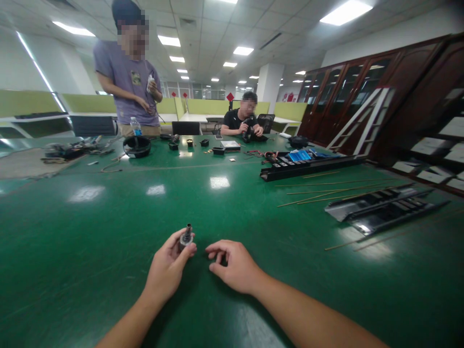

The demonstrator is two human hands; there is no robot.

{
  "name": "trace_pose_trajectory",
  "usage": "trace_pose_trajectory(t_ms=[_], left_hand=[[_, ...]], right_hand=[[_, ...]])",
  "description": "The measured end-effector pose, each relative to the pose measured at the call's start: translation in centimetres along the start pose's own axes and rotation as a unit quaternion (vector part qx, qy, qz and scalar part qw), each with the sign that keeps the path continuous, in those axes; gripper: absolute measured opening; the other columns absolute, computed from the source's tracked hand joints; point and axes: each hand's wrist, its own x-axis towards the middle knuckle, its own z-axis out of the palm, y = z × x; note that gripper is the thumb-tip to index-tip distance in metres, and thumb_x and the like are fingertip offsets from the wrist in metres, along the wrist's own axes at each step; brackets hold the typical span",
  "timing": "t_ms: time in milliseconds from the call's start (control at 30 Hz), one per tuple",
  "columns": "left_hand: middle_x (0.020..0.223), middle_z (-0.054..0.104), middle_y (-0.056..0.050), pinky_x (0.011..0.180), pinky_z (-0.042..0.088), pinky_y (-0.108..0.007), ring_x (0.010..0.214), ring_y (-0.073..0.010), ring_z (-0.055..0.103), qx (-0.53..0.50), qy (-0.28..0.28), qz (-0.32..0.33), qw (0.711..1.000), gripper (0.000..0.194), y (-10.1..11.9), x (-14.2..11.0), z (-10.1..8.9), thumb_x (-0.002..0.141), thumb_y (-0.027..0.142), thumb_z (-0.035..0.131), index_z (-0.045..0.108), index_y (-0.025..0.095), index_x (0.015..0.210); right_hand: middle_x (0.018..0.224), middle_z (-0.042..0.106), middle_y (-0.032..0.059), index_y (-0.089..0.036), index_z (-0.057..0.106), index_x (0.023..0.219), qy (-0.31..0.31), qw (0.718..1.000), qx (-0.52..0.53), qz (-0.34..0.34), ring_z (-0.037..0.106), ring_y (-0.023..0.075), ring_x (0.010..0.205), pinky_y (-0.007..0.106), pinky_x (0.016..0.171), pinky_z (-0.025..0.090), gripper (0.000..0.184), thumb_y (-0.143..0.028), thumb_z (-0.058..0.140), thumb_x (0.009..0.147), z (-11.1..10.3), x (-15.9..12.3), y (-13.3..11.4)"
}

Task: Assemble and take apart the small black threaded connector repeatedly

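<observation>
Forearms: the left one (pixel 139 314) rises steeply inward from the bottom edge; the right one (pixel 300 307) slants in from the lower right, flatter.
Left hand (pixel 166 270): tilted up and inward, back of the hand to the left, thumb laid across toward the right, fingers curled behind; it grips the part.
Right hand (pixel 234 266): just right of the left hand and apart from it, knuckles up, fingers half curled and pointing left, a gap between thumb and index; the grasp is open. Whether it rests on the table cannot be told.
Part (pixel 186 238): metal, pinched between the left thumb and fingers, roughly upright, its narrow end above the fingertips.
Table (pixel 108 232): green and glossy, beneath both hands.
Channels (pixel 393 212): dark, well to the right of the right hand and beyond it.
Rods (pixel 322 197): thin, between the channels and the rail.
Rail (pixel 311 170): long and black, beyond the right hand, a blue packet (pixel 300 155) on its far side.
Bowl (pixel 137 147): black, far beyond the left hand.
Co-workers: one person (pixel 125 87) stands beyond the bowl; another (pixel 234 118) sits beyond the right hand, both hands at a dark object (pixel 247 129).
</observation>
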Motion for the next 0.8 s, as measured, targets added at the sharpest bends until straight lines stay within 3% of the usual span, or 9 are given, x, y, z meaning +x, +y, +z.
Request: trace_pose_trajectory(t_ms=[133,467,633,800], left_hand=[[0.111,0.067,-0.008,0.092,0.054,-0.033,0.1,-0.0208,0.067,-0.03,0.018,0.004,0.999,0.044,0.4,-0.07,0.11,0.072,0.036,0.079,0.056,0.017,0.104],[0.116,0.066,-0.01,0.094,0.056,-0.036,0.102,-0.0212,0.068,-0.012,0.013,0.032,0.999,0.036,0.32,-0.34,0.32,0.071,0.029,0.079,0.054,0.017,0.095],[0.108,0.067,-0.008,0.092,0.055,-0.036,0.099,-0.0207,0.068,0.028,-0.009,0.042,0.999,0.036,0.1,-0.42,0.25,0.077,0.033,0.075,0.059,0.018,0.105],[0.112,0.061,-0.006,0.092,0.052,-0.033,0.104,-0.0208,0.063,0.142,-0.016,0.118,0.983,0.03,0.09,-0.41,-0.14,0.081,0.037,0.072,0.068,0.024,0.107]], right_hand=[[0.09,0.072,0.0004,-0.022,0.072,0.104,-0.001,1.0,-0.008,-0.001,0.061,0.0121,0.067,0.024,0.064,0.046,0.037,-0.012,0.067,0.069,-0.12,0.02,-0.09],[0.089,0.072,0.0,-0.022,0.073,0.104,-0.002,1.0,-0.02,-0.005,0.061,0.0124,0.068,0.024,0.064,0.045,0.037,-0.011,0.068,0.068,-0.16,-0.05,-0.23],[0.09,0.072,0.0001,-0.022,0.072,0.105,0.0,1.0,-0.018,-0.004,0.061,0.012,0.068,0.025,0.065,0.045,0.037,-0.012,0.067,0.07,-0.21,-0.08,-0.36],[0.09,0.071,0.0004,-0.02,0.07,0.107,0.0,1.0,0.005,-0.004,0.06,0.0114,0.067,0.024,0.064,0.045,0.036,-0.014,0.068,0.071,-0.28,-0.17,-0.61]])
